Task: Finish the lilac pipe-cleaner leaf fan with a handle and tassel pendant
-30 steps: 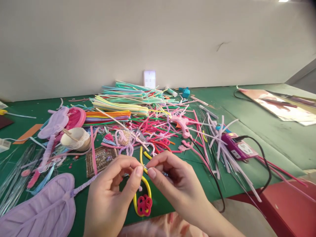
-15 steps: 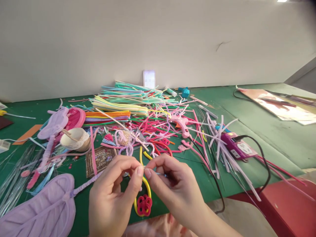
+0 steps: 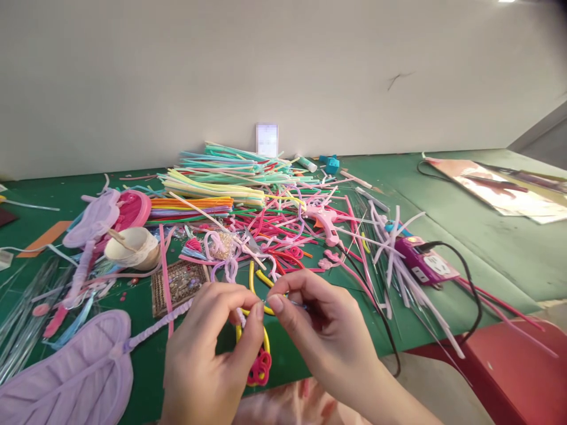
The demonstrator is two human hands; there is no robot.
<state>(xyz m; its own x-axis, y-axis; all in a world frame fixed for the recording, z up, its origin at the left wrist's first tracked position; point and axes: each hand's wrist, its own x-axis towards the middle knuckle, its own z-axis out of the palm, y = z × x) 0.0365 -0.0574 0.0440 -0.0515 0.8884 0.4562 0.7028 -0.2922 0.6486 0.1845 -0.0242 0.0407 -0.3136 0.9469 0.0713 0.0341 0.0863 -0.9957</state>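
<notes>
At the fingertips: small glinting piece (image 3: 265, 303) between the 2 pinches; too tiny to identify.
Left hand (image 3: 217, 348): thumb and index tips pressed close, looks to hold 1 side of the piece.
Right hand (image 3: 336, 330): narrow thumb-index pinch, looks to hold the other side; bluish bit (image 3: 303, 305) behind these fingers, grip on it unclear.
Good handling: tips close, light pressure, likely best; a hard squeeze could fling something this small. Thumbs partly hide it, so a slight tilt of the wrists would likely help the view.
Yellow stems (image 3: 266, 339): curved, below and behind the fingertips; contact with hands can't tell.
Pink flower (image 3: 259, 372): at the near end of the yellow loop, beside left thumb.
Catch risk: loops sit right under the pinch; a dropped piece could probably hide there.
Bead tray (image 3: 158, 295): left of left hand, pink strip across it.
Glue gun (image 3: 325, 221): beyond right hand, on the stem heap.
Lilac leaf (image 3: 84, 369): near left, well apart from the pinch.
</notes>
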